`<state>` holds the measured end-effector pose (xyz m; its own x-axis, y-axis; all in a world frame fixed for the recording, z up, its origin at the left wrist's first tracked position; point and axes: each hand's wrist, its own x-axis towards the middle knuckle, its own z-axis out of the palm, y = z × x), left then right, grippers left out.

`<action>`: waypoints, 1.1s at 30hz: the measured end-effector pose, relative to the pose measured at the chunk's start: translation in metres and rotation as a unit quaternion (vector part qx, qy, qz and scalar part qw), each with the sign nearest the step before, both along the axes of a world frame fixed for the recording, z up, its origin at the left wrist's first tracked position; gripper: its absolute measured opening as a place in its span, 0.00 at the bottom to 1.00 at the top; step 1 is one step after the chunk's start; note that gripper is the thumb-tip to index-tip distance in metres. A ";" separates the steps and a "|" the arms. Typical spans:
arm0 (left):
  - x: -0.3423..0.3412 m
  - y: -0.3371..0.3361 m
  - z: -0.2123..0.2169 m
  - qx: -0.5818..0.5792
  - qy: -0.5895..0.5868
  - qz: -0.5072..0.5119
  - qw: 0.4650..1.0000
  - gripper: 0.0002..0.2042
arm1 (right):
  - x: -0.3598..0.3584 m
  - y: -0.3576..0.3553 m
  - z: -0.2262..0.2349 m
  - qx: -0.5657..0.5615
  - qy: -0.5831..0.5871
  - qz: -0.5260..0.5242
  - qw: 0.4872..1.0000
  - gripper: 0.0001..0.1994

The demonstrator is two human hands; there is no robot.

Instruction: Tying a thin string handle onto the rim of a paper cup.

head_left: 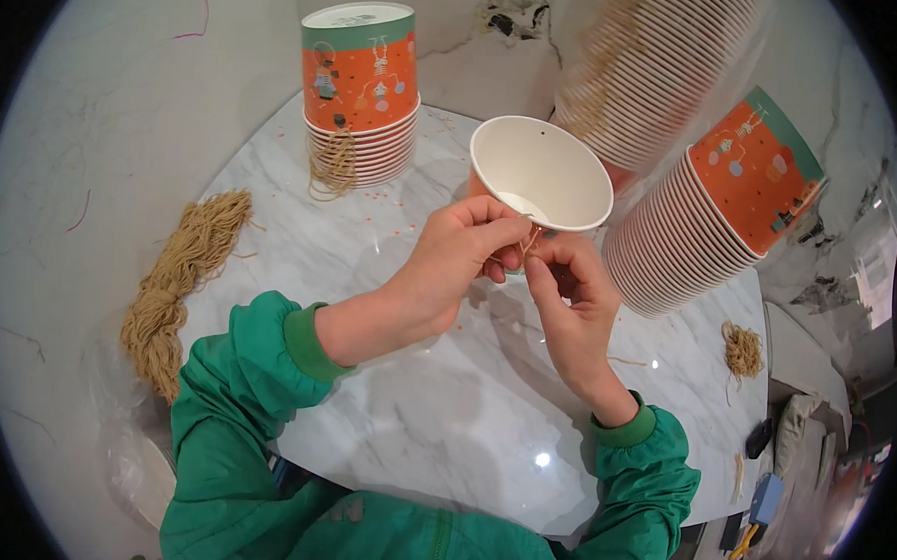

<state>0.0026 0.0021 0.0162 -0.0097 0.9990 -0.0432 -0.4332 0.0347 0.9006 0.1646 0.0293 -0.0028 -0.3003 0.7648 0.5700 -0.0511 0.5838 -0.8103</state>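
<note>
A white-lined paper tub [548,169] with an orange outside tilts its open mouth toward me above the table, with a small dark hole in its far wall. At its near rim, my left hand [460,245] is closed, thumb and fingers pinching a thin tan string [532,240]. My right hand [576,301] meets it there, its thumb and forefinger closed on the same string. The string looks looped or crossed right below the rim. How the tub is supported is partly hidden behind my hands.
A stack of upside-down orange-and-green tubs [362,86] stands at the back left, string hanging on it. More stacked tubs [707,216] lean at the right beside a tall white stack [658,64]. Tan string bundles [183,283] lie left, and a small tangle [742,351] right, on the marble table [413,409].
</note>
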 end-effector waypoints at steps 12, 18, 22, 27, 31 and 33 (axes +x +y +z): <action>-0.011 -0.003 -0.004 -0.004 0.079 -0.006 0.997 0.02 | 0.001 0.003 0.001 0.080 -0.067 -0.025 0.994 0.03; -0.009 -0.010 -0.006 0.208 0.356 0.107 0.905 0.03 | -0.007 0.012 0.003 0.131 -0.069 -0.057 0.987 0.04; -0.009 -0.009 -0.008 0.363 0.497 0.213 0.758 0.06 | -0.015 0.008 0.010 0.180 -0.072 -0.077 0.978 0.05; -0.011 -0.005 -0.004 0.418 0.552 0.253 0.676 0.08 | -0.016 0.008 0.020 0.216 -0.102 -0.098 0.966 0.06; -0.014 -0.002 -0.010 0.445 0.551 0.264 0.655 0.10 | -0.013 0.007 0.022 0.228 -0.147 -0.105 0.957 0.06; -0.015 -0.001 -0.011 0.454 0.551 0.267 0.647 0.11 | -0.012 0.008 0.023 0.228 -0.156 -0.104 0.955 0.05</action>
<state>-0.0127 0.0014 0.0050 0.1104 0.4483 0.8870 0.7577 -0.6156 0.2168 0.1521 0.0370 0.0198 -0.3790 0.5195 0.7658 0.3074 0.8512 -0.4253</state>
